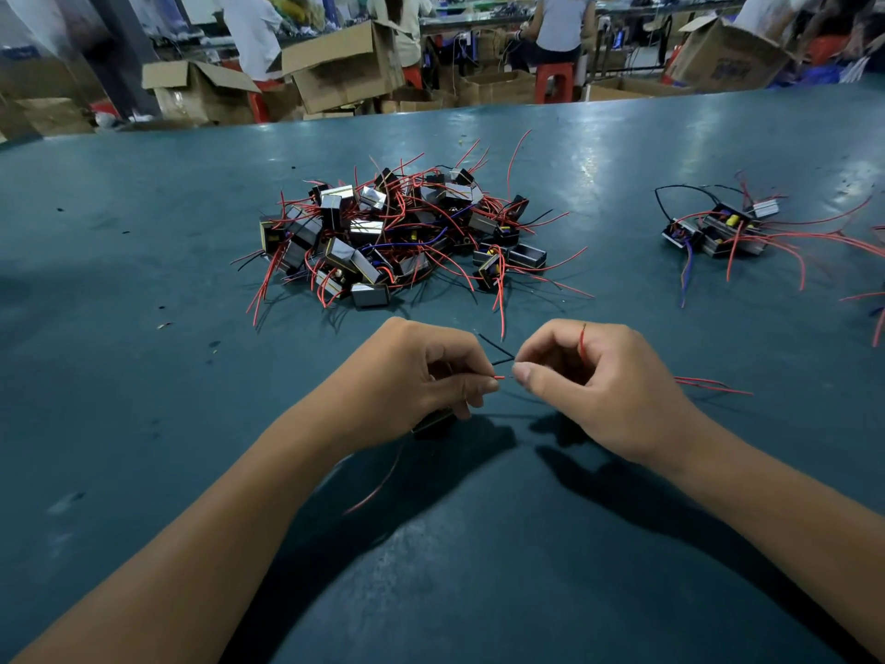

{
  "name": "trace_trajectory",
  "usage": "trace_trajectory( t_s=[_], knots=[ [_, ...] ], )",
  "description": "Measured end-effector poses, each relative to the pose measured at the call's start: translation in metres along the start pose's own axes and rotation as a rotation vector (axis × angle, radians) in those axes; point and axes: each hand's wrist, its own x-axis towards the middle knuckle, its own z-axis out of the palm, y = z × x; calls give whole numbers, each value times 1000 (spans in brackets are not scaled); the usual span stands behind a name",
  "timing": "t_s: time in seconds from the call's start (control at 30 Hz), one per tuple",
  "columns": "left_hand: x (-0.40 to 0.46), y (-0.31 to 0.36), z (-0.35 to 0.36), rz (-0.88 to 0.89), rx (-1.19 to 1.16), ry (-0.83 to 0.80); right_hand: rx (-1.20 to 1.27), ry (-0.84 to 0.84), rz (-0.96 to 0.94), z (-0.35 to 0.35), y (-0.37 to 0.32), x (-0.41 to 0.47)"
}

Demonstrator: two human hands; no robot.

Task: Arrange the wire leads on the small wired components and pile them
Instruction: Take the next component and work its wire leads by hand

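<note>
red lead (495,377) was pinched in the left hand (421,376), the component (433,420) half hidden under its fingers; the right hand (589,381) pinched a black lead (500,360). a hard tug could likely tear a lead or let the part drop short of the small pile (718,230), well apart at right.

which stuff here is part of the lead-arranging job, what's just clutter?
In the job:
left hand pinching a red lead
right hand pinching a black lead
big pile
small pile

Lying about:
cardboard boxes
red stool
</note>
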Motion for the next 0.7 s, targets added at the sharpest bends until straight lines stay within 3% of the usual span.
trace_trajectory(
  t_s=[0.17,0.7],
  knots=[
    [0,-2,0,44,20,-9,-111,-35,-43,1,-2,-1],
    [0,2,4,93,52,-5,-48,-65,-3,2,-4,0]
  ],
)
